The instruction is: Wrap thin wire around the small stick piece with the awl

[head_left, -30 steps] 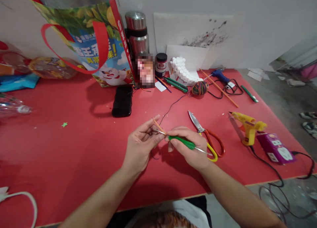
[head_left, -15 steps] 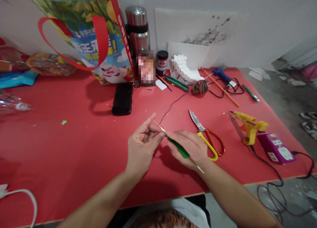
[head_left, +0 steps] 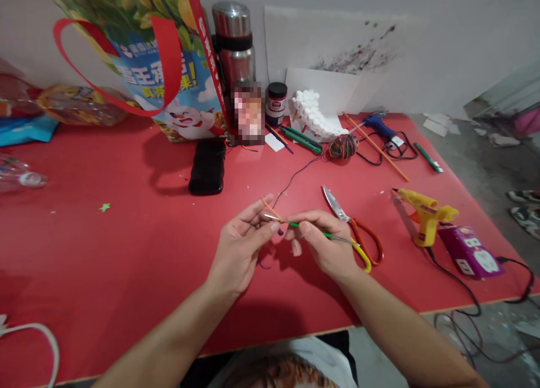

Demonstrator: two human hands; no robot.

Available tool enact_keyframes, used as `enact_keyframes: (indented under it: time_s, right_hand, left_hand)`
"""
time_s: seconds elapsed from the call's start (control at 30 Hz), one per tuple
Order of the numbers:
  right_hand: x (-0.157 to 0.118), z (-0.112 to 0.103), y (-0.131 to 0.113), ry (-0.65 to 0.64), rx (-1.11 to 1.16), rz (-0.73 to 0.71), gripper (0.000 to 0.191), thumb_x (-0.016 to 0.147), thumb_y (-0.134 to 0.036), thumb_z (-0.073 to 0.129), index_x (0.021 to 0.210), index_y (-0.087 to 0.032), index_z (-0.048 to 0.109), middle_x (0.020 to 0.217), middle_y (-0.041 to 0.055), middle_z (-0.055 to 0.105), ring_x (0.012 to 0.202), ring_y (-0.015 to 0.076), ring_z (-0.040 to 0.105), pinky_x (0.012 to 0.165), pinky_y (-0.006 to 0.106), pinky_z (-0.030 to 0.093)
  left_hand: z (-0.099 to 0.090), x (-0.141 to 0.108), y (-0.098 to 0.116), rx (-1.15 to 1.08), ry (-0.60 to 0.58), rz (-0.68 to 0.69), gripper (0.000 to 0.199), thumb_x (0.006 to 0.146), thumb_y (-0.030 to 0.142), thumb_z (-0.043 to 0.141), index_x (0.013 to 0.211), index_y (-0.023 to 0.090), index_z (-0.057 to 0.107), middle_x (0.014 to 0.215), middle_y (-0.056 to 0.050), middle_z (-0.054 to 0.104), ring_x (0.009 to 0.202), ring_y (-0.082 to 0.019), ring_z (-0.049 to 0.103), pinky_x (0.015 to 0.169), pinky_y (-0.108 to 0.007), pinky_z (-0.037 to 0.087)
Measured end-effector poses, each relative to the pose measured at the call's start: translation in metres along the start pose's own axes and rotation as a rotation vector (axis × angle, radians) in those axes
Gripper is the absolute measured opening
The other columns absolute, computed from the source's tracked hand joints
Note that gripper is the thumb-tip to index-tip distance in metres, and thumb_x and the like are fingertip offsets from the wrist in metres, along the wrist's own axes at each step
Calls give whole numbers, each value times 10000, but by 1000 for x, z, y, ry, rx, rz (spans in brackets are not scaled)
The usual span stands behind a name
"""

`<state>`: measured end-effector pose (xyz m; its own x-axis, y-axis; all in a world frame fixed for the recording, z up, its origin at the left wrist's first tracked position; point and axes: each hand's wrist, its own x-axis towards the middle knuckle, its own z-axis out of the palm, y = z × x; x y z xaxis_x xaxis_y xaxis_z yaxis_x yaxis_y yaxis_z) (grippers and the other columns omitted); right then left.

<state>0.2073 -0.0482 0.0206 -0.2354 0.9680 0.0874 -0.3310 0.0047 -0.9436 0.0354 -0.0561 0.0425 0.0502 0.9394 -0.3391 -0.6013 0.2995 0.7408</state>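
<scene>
Crochet hook (head_left: 314, 231) with a green grip sits in the right hand (head_left: 324, 244), pinched between thumb and fingers, above the middle of the red table (head_left: 126, 253), nearer its front edge. Its thin metal tip points left and meets the fingertips of the left hand (head_left: 240, 247). The left hand is curled up and pinches a thin orange strand (head_left: 270, 208) right where the hook tip is. The two hands are almost touching. A dark thread (head_left: 295, 177) runs from the hands across the table to a ball of many-coloured yarn (head_left: 342, 146) near the back edge.

Just beside the right hand, on its right side, lie scissors (head_left: 352, 230) with one red and one yellow handle, flat on the table. Farther toward the right edge stands a yellow glue gun (head_left: 424, 213), and next to it a purple power strip (head_left: 470, 253) with a black cord. A black case (head_left: 207, 166) lies behind the left hand, well apart from it. Along the back edge stand a bright shopping bag (head_left: 160, 67) with red handles, a steel flask (head_left: 234, 45), a small dark jar (head_left: 276, 102), a white foam shape (head_left: 314, 118) and a blue glue gun (head_left: 379, 126). A long orange stick (head_left: 375, 149) lies slanted near the back right corner. A tiny green star (head_left: 104, 207) lies on the left part of the table.
</scene>
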Motion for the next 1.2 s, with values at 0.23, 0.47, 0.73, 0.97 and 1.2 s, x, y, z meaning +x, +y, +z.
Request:
enact_keyframes:
  time_s: [0.23, 0.47, 0.73, 0.97, 1.2]
  right_hand:
    - [0, 1, 2, -24, 42, 14, 162, 998, -268, 656, 1094, -210, 773, 826, 31, 777, 571, 113, 683, 586, 269, 598]
    - [1, 0, 2, -25, 46, 31, 178, 980, -292, 685, 1108, -205, 774, 847, 39, 783, 580, 116, 678, 616, 287, 604]
    - [9, 4, 3, -43, 332, 206, 231, 968, -393, 689, 1010, -187, 785, 750, 35, 764, 486, 93, 632, 473, 198, 506]
    - [12, 3, 8, -52, 462, 309, 274, 956, -419, 694, 999, -161, 777, 719, 25, 743, 455, 73, 602, 437, 167, 476]
    - [9, 6, 4, -25, 309, 210, 207, 924, -386, 743, 973, -188, 778, 742, 26, 757, 502, 95, 629, 497, 212, 526]
  left_hand:
    - [1, 0, 2, -4, -1, -16, 483, 716, 143, 893, 1185, 191, 788, 844, -11, 732, 761, -78, 673, 741, -142, 553]
    - [0, 0, 4, -15, -6, -48, 521, 704, 122, 887, 1209, 184, 777, 850, -18, 731, 765, -90, 685, 737, -157, 565]
    - [3, 0, 4, 43, 28, 9, 562, 640, 87, 918, 1176, 199, 791, 841, -5, 730, 785, -91, 681, 769, -171, 561]
    - [0, 1, 1, 79, 4, 46, 563, 655, 138, 925, 1197, 209, 785, 871, -14, 730, 794, -82, 661, 787, -161, 555]
    - [3, 2, 4, 37, 15, 2, 506, 674, 138, 911, 1162, 198, 793, 842, -9, 733, 759, -80, 663, 746, -156, 552]
